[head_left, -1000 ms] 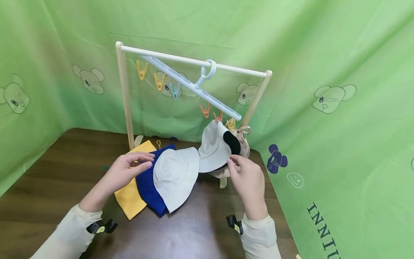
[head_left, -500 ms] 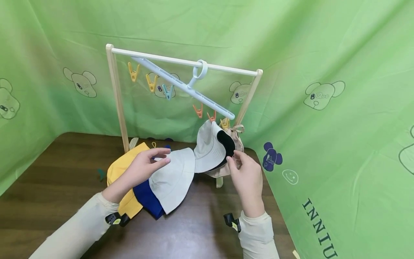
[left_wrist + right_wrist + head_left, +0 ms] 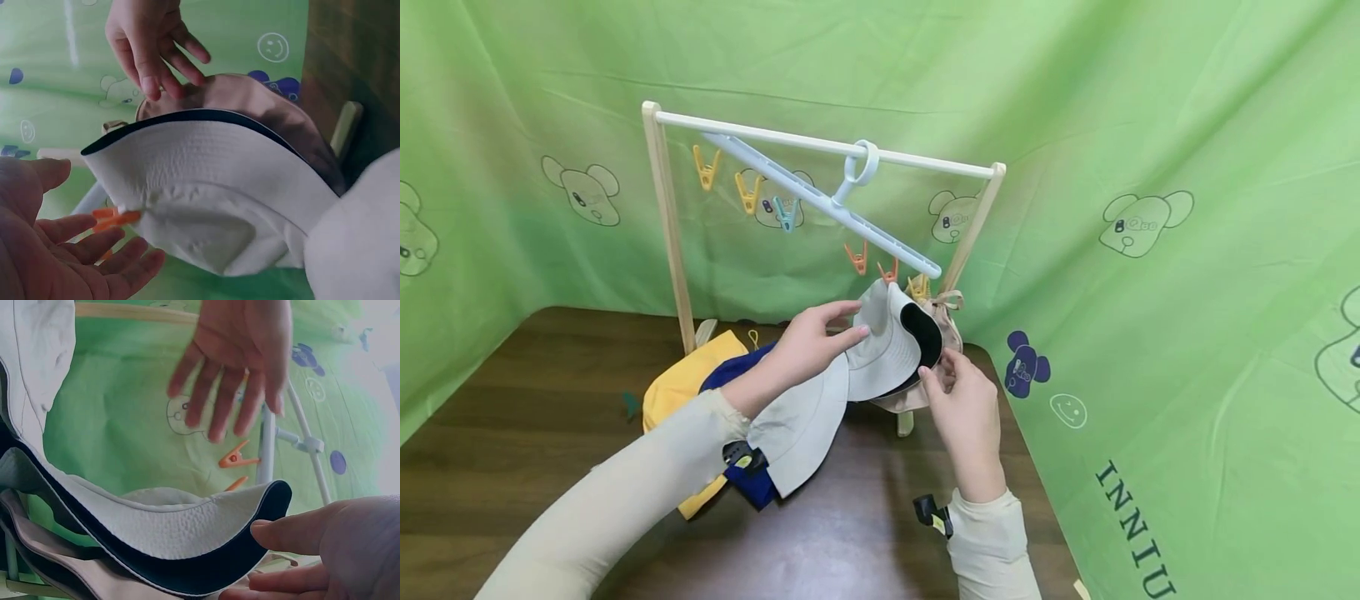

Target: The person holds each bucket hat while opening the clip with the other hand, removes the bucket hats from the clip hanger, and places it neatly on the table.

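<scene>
A white bucket hat (image 3: 883, 346) with a dark lining hangs from an orange clip (image 3: 888, 272) on a pale blue hanger (image 3: 820, 196). Behind it is a pinkish-beige hat (image 3: 250, 100) with a bow, at the yellow end clip (image 3: 919, 287). My left hand (image 3: 808, 346) is beside the white hat's crown, fingers extended; in the left wrist view they are near the orange clip and hold nothing. On the brim's other side is my right hand (image 3: 966, 408), fingers loosely spread. Its thumb (image 3: 269, 534) overlaps the brim edge in the right wrist view; contact is unclear.
A yellow hat (image 3: 685, 387), a blue hat (image 3: 752, 487) and another white hat (image 3: 805, 425) overlap on the brown table (image 3: 535, 417), partly behind my left arm. The rack's white bar (image 3: 760, 133) carries the hanger, with several bare clips at its left. Green cloth surrounds the table.
My left hand has moved right, from above the blue hat to beside the hanging white hat. My right hand stays near the brim. The head view has shifted slightly.
</scene>
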The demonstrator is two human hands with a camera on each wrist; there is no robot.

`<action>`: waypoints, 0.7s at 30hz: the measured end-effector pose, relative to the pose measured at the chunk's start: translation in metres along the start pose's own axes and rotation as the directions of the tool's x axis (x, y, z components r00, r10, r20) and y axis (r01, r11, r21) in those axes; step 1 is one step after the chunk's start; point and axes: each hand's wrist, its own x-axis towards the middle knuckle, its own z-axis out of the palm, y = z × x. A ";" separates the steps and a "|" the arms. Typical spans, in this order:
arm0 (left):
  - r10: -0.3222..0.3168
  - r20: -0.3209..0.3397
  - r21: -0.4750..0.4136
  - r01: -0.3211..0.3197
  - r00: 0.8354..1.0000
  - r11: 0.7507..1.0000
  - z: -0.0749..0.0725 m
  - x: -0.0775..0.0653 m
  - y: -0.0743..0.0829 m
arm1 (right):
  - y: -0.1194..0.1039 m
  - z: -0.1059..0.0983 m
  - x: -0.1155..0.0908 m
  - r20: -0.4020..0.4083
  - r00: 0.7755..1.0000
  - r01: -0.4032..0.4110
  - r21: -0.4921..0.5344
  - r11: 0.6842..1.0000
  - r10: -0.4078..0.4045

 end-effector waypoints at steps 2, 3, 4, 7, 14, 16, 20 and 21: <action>0.007 0.006 -0.001 -0.007 1.000 1.000 0.004 0.008 0.007 | -0.001 0.001 0.000 0.012 1.000 -0.007 0.008 1.000 0.007; 0.007 0.009 -0.008 -0.006 1.000 1.000 0.006 0.011 0.010 | -0.001 0.001 0.000 0.017 1.000 -0.010 0.011 1.000 0.010; 0.005 0.009 -0.016 -0.005 1.000 1.000 0.009 0.014 0.013 | -0.002 0.001 0.000 0.022 1.000 -0.014 0.014 1.000 0.014; -0.001 -0.004 -0.038 0.001 1.000 0.999 0.015 0.022 0.019 | -0.002 0.002 0.000 0.031 0.999 -0.023 0.016 1.000 0.022; -0.047 -0.068 -0.072 0.042 0.997 0.997 0.020 0.039 0.029 | -0.003 0.003 0.001 0.035 0.999 -0.029 0.012 0.999 0.029; -0.054 -0.086 -0.072 0.048 0.995 0.996 0.020 0.042 0.030 | -0.004 0.003 0.000 0.029 0.999 -0.027 0.014 1.000 0.026; -0.069 -0.114 -0.045 0.065 0.991 0.997 0.022 0.047 0.034 | -0.005 0.004 -0.001 0.025 0.999 -0.031 0.010 0.999 0.031; -0.073 -0.118 -0.036 0.069 0.990 0.997 0.022 0.048 0.035 | -0.005 0.005 -0.001 0.027 0.999 -0.031 0.010 0.999 0.030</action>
